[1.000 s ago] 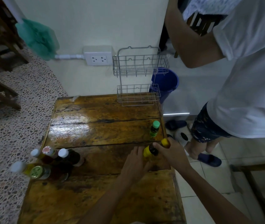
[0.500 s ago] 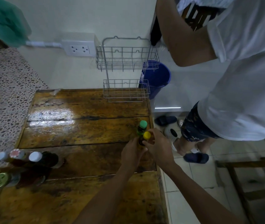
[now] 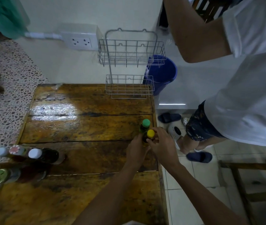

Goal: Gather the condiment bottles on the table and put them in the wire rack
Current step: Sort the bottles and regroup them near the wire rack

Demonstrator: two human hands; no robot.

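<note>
Yellow-capped bottle [image 3: 150, 134] stands upright beside the green-capped bottle [image 3: 145, 125], both hands' grip curled round it: left hand [image 3: 137, 151], right hand [image 3: 162, 146].

A worn, glossy wooden bench [image 3: 80, 127] stands against a pale wall [image 3: 80, 12] that carries a white double socket [image 3: 80, 42]. Left of it the floor is pebble-patterned [image 3: 4, 95]; right of it lie white tiles [image 3: 185, 184]. A blue bucket [image 3: 163, 73] stands beyond the bench's far right corner. Dark slippers [image 3: 199, 157] lie on the tiles, and a wooden frame [image 3: 242, 184] stands at the right edge.
</note>
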